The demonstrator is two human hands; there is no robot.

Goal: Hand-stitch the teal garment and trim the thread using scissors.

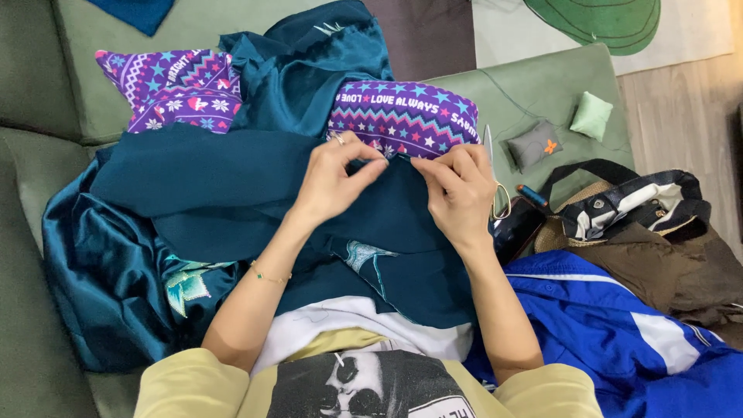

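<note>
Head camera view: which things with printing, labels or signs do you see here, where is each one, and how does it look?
Purple cushion: just beyond both hands, oblong, white lettering, star and zigzag bands.
Second purple cushion: far left on the green sofa, same colours, snowflake pattern.
Printed shirt: bottom centre, black-and-white picture on yellow.
No packages, signs or screens.

I see soft, even daylight with only weak shadows. The satin shines a little. My picture is sharp.
</note>
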